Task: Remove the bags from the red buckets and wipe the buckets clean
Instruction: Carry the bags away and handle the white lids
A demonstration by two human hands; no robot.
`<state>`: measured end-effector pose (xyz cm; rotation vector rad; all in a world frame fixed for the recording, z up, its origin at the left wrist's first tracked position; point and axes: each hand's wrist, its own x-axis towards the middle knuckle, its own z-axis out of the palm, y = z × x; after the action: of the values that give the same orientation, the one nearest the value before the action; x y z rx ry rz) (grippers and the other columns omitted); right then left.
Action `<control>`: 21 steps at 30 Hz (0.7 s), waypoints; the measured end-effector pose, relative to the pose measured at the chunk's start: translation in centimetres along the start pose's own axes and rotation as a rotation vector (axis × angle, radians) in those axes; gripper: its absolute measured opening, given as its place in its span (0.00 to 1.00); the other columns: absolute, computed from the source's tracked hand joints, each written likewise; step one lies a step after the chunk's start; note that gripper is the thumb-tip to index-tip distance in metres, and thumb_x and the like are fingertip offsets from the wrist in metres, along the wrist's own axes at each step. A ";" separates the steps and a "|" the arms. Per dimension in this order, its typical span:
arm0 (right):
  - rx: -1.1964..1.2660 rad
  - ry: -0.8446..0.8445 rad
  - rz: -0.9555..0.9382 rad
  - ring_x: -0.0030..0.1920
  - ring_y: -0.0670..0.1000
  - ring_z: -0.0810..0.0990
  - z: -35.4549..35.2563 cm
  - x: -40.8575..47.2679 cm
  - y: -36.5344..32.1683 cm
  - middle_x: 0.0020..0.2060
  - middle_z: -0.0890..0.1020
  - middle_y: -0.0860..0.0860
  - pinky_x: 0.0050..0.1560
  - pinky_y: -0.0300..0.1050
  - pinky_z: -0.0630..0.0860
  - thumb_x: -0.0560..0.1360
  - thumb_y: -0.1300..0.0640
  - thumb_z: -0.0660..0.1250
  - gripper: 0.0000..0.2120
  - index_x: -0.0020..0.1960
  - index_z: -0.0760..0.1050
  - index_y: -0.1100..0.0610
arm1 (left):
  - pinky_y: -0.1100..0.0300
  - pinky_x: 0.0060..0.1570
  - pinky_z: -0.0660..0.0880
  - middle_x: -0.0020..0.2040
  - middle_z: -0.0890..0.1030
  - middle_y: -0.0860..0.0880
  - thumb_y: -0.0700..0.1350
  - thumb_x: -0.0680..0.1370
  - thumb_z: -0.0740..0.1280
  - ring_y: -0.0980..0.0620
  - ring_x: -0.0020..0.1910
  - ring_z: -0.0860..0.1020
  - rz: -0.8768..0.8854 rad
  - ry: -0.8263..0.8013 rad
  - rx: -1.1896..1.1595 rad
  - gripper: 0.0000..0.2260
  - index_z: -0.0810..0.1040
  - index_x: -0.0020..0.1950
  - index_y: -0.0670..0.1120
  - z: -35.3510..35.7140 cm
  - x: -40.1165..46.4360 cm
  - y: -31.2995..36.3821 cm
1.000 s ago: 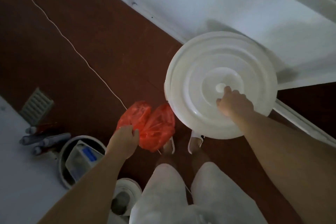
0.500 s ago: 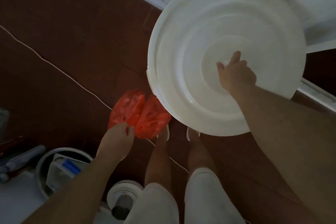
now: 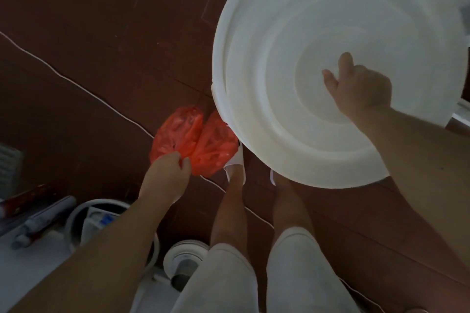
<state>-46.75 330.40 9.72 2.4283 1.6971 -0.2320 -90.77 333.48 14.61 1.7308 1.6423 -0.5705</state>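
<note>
While the left hand (image 3: 165, 175) pinches two crumpled red bags (image 3: 194, 139) by their gathered necks, they hang low over the brown floor (image 3: 101, 45), just left of the feet, probably bound for disposal. Thin, translucent and creased, both look nearly empty. At right, the right hand (image 3: 361, 89) curls on the centre of a large white lid (image 3: 279, 109), apparently lifting it.

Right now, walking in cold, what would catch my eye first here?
The big white round lid fills the upper right, with the right hand gripping it at its centre. Next come the bright red bags, pinched by the left hand above the dark red floor, just left of the lid.
</note>
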 end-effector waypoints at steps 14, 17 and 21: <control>-0.003 -0.002 0.118 0.28 0.64 0.78 -13.9 -7.9 0.1 0.25 0.71 0.61 0.32 0.47 0.67 0.82 0.45 0.60 0.17 0.49 0.65 0.59 | 0.49 0.45 0.71 0.42 0.78 0.43 0.50 0.84 0.60 0.38 0.47 0.80 0.023 0.075 0.027 0.14 0.73 0.42 0.44 -11.7 -7.0 -1.1; -0.021 -0.045 0.157 0.31 0.63 0.80 -18.3 -10.0 0.8 0.26 0.71 0.60 0.33 0.46 0.68 0.82 0.42 0.57 0.17 0.49 0.64 0.57 | 0.48 0.47 0.72 0.47 0.82 0.39 0.50 0.84 0.61 0.36 0.50 0.80 0.044 0.115 0.054 0.13 0.75 0.45 0.43 -14.8 -9.0 -0.9; -0.030 -0.084 0.195 0.36 0.64 0.81 -23.2 -12.2 1.9 0.33 0.77 0.63 0.36 0.49 0.70 0.82 0.40 0.54 0.19 0.52 0.65 0.57 | 0.52 0.43 0.67 0.41 0.79 0.43 0.51 0.83 0.60 0.37 0.47 0.80 0.062 0.167 0.073 0.13 0.71 0.40 0.47 -19.5 -11.3 -1.3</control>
<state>-48.45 323.92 35.08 2.5026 1.4076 -0.2754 -95.88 339.73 35.67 1.9202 1.6926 -0.4731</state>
